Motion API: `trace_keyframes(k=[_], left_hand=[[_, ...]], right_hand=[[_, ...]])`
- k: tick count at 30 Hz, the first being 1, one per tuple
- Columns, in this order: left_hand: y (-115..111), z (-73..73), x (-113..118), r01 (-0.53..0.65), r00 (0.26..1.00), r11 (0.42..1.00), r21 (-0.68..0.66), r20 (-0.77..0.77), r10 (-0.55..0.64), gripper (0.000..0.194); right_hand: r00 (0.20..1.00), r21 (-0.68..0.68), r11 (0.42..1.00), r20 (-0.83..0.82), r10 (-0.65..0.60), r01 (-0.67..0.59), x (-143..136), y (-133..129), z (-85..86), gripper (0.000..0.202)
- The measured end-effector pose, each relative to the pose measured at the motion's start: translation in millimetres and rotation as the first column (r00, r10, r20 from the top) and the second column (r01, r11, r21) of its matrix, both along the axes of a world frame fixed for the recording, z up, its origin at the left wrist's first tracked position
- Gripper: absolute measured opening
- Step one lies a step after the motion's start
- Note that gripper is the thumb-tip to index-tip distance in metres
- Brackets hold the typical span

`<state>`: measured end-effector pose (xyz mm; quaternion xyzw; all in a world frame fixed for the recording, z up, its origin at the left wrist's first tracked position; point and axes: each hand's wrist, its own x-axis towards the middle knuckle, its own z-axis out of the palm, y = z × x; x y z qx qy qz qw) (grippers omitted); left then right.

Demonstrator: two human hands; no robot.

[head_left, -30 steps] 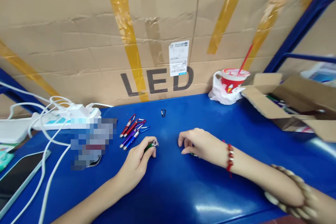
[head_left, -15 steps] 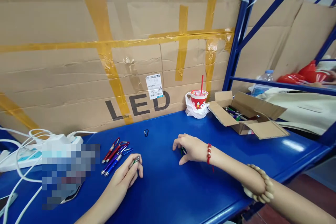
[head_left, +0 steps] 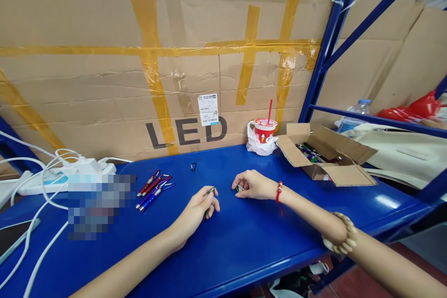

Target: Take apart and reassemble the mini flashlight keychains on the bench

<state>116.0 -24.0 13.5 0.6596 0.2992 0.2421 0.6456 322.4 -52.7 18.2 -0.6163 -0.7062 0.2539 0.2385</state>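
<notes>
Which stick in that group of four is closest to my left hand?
The blue one, on the side facing your left hand; the purple one and two red ones lie beyond it.

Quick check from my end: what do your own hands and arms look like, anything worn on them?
Both hands are bare, with no gloves or visible sleeves. The left hand and forearm show nothing worn. The right hand has a red beaded bracelet with a loose cord end at its wrist, and a chunky pale-beaded bracelet farther up the forearm.

Cardboard (head_left: 104,93) reads "LED"; its label's print is illegible.
</notes>
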Motion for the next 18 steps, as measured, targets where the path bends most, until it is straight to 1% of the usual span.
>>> trace_keyframes(k=[2,6,8,11,14,18], left_hand=[[-1,-1.7,13,-0.028,1.0,0.999,-0.033,-0.012,0.028,0.026],[-2,1.6,42,-0.064,0.998,0.993,-0.097,-0.016,0.063,0.01],[-2,5.7,58,-0.06,0.998,0.987,-0.15,-0.014,0.058,0.01],[-1,12.0,78,-0.059,0.998,0.973,-0.224,0.011,0.063,0.012],[0,17.5,89,-0.048,0.997,0.958,-0.283,0.049,0.064,0.01],[2,24.5,93,-0.008,0.993,0.921,-0.389,0.106,0.053,0.008]], right_hand=[[0.997,0.041,0.999,-0.075,-0.023,0.026,-5,-2,-1.8,0.021],[0.976,0.179,0.973,-0.183,-0.114,0.147,-16,-8,-1.8,0.037],[0.972,0.244,0.953,-0.196,-0.132,0.178,-19,-12,0.9,0.038],[0.972,0.316,0.932,-0.204,-0.118,0.179,-20,-15,6.7,0.037],[0.971,0.336,0.928,-0.22,-0.09,0.163,-14,-15,11.9,0.041],[0.944,0.244,0.963,-0.328,-0.028,0.113,-6,-17,15.1,0.043]])
